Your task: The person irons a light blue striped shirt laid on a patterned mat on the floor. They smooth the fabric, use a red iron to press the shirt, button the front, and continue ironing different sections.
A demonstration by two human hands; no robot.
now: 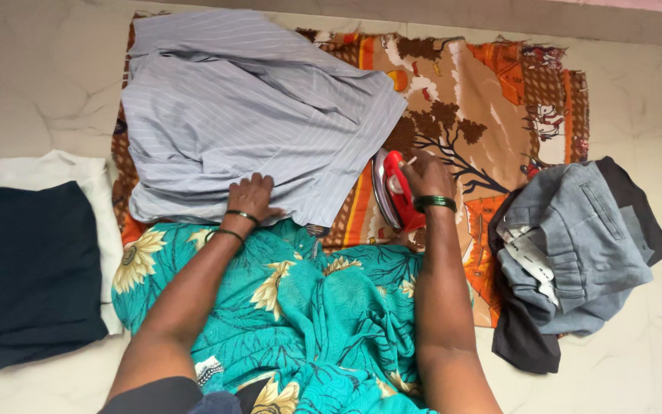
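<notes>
Curling around the handle of a red iron [397, 193], the right hand's [425, 176] fingers grip it tight; the iron stands tipped on edge on the orange patterned cloth [492, 100], just beside the striped grey shirt [247, 115]. Pressed flat, fingers together, the left hand [253, 196] rests on the shirt's lower hem. Both forearms reach forward over a teal flowered garment [300, 307]. Grey trousers [568, 245] show a pale inner label strip, right; dark folded cloth [24, 268] lies left

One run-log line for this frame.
left hand: flat on grey striped shirt | right hand: gripping red electric iron, upright on patterned orange cloth
</notes>
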